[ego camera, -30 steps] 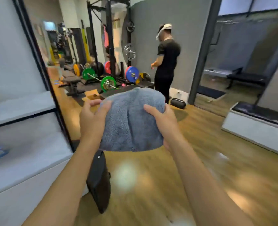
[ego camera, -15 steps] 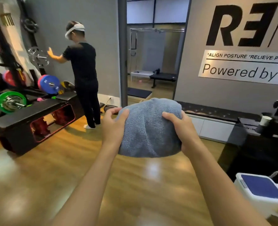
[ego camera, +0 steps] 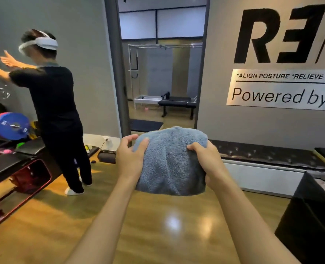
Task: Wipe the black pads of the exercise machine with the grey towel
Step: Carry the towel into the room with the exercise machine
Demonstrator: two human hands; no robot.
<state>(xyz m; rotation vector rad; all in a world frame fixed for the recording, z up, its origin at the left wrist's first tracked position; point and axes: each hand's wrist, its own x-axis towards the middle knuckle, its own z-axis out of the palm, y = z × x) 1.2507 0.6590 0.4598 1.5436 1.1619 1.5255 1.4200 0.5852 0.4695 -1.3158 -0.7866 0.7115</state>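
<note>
Both hands grip the grey towel [ego camera: 170, 161] in mid-air: left hand [ego camera: 130, 159] at nine o'clock, right hand [ego camera: 208, 162] at three.

Swung further right since a second ago: mirrored wall and squat rack gone from view, grey wall sign [ego camera: 283, 54] and open doorway [ego camera: 161, 73] now ahead. Nearer to the other person [ego camera: 56, 115], whose arms have risen toward the wall. Black counter [ego camera: 314, 221] now at lower right.
</note>
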